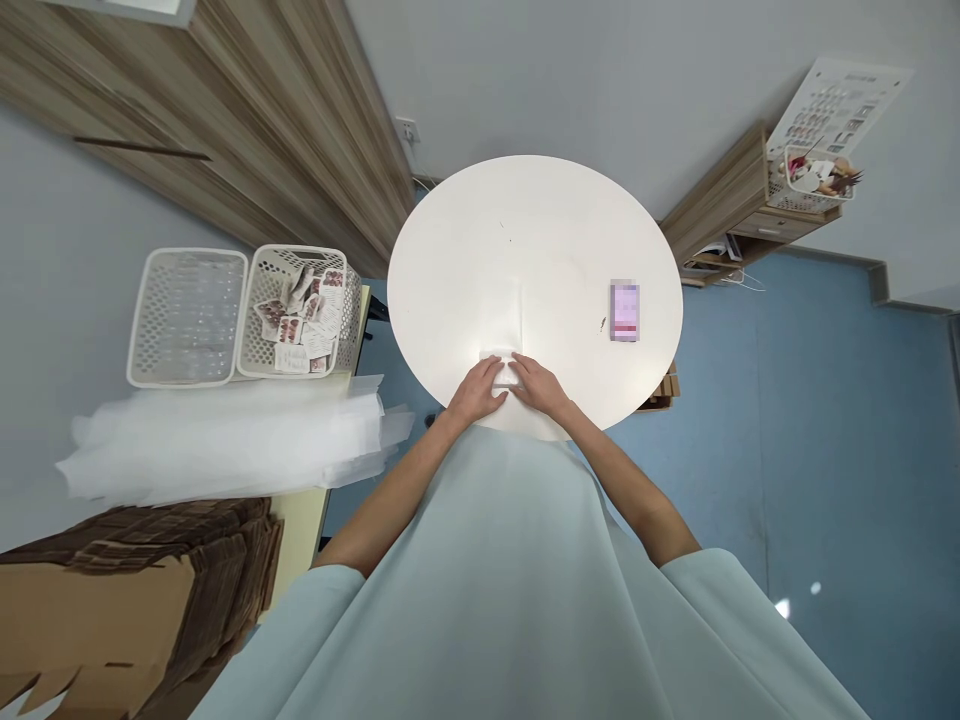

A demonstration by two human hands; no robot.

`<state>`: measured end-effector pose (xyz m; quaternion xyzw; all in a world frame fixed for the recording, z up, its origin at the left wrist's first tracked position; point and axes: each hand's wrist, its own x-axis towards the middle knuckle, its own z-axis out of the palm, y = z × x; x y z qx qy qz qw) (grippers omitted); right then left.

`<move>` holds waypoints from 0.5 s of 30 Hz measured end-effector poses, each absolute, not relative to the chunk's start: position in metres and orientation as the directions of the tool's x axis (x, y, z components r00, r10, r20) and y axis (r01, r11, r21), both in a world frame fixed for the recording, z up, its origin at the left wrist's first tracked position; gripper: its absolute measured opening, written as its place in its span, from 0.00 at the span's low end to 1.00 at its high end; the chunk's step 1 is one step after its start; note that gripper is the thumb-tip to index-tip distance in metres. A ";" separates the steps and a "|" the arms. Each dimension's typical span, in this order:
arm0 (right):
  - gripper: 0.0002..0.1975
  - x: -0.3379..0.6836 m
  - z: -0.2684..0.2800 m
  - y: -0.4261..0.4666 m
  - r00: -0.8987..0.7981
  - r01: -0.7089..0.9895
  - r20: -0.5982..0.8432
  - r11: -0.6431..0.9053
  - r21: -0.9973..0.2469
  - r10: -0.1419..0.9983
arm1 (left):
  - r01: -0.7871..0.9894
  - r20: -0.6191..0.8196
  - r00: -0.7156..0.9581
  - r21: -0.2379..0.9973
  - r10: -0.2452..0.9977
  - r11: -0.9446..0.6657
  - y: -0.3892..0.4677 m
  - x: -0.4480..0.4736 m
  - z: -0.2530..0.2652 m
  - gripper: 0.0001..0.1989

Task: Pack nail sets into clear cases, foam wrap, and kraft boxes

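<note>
Close to the near edge of the round white table (540, 220), my left hand (477, 390) grips one side of a small white bundle (506, 373). My right hand (538, 383) has its fingers curled over the opposite side. What lies inside the bundle cannot be made out. A pale, thin sheet (502, 315) seems to stretch from it across the tabletop, its right edge faintly visible. Toward the table's right side lies a phone-like rectangle (625, 312) with a blurred pinkish surface.
At left stand a white basket of clear packets (187, 265) and another basket of printed cards (350, 310). Below them lie white translucent sheets (232, 440) and stacked flat cardboard (90, 620). A wooden cabinet (720, 190) bearing a filled basket (795, 195) stands right.
</note>
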<state>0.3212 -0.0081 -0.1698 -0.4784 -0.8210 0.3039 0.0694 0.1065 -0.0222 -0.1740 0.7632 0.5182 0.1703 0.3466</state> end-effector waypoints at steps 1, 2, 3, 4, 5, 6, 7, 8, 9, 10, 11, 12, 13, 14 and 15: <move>0.28 0.323 -0.169 -0.014 -0.546 0.733 -0.167 0.371 -0.570 0.821 | 0.666 -0.104 0.408 0.714 0.907 -0.218 -0.028 0.106 -0.174 0.31; 0.28 0.326 -0.168 -0.020 -0.557 0.724 -0.161 0.381 -0.575 0.815 | 0.658 -0.107 0.414 0.722 0.904 -0.215 -0.033 0.105 -0.173 0.31; 0.28 0.328 -0.167 -0.026 -0.565 0.717 -0.160 0.385 -0.581 0.809 | 0.649 -0.110 0.420 0.731 0.901 -0.213 -0.038 0.104 -0.172 0.31; 0.27 0.331 -0.166 -0.033 -0.569 0.710 -0.160 0.385 -0.590 0.806 | 0.639 -0.113 0.423 0.740 0.899 -0.207 -0.043 0.104 -0.171 0.30; 0.27 0.334 -0.165 -0.039 -0.570 0.704 -0.158 0.380 -0.600 0.806 | 0.631 -0.120 0.419 0.752 0.900 -0.193 -0.047 0.103 -0.170 0.29; 0.27 0.336 -0.165 -0.044 -0.568 0.698 -0.155 0.373 -0.611 0.808 | 0.622 -0.132 0.407 0.765 0.904 -0.168 -0.050 0.103 -0.168 0.27; 0.26 0.338 -0.164 -0.049 -0.562 0.693 -0.152 0.362 -0.624 0.813 | 0.614 -0.151 0.385 0.779 0.911 -0.130 -0.052 0.102 -0.167 0.26; 0.26 0.339 -0.163 -0.052 -0.549 0.691 -0.152 0.343 -0.637 0.822 | 0.606 -0.180 0.354 0.791 0.918 -0.078 -0.053 0.102 -0.166 0.25; 0.25 0.339 -0.163 -0.055 -0.526 0.692 -0.156 0.315 -0.650 0.836 | 0.597 -0.218 0.317 0.802 0.923 -0.016 -0.052 0.102 -0.164 0.25; 0.24 0.339 -0.162 -0.055 -0.496 0.696 -0.164 0.278 -0.662 0.853 | 0.582 -0.261 0.278 0.812 0.924 0.054 -0.050 0.101 -0.163 0.25; 0.24 0.339 -0.162 -0.055 -0.460 0.702 -0.175 0.235 -0.673 0.871 | 0.561 -0.306 0.240 0.818 0.921 0.125 -0.048 0.101 -0.162 0.25; 0.23 0.337 -0.162 -0.053 -0.419 0.706 -0.189 0.188 -0.683 0.888 | 0.535 -0.349 0.203 0.822 0.915 0.194 -0.045 0.101 -0.162 0.26; 0.22 0.336 -0.162 -0.051 -0.379 0.709 -0.202 0.143 -0.691 0.903 | 0.508 -0.388 0.166 0.822 0.907 0.259 -0.041 0.101 -0.161 0.27; 0.21 0.334 -0.162 -0.047 -0.340 0.710 -0.214 0.101 -0.697 0.916 | 0.481 -0.419 0.126 0.818 0.899 0.314 -0.038 0.100 -0.161 0.28; 0.20 0.332 -0.162 -0.043 -0.304 0.710 -0.222 0.065 -0.701 0.926 | 0.457 -0.442 0.086 0.814 0.893 0.359 -0.035 0.100 -0.162 0.28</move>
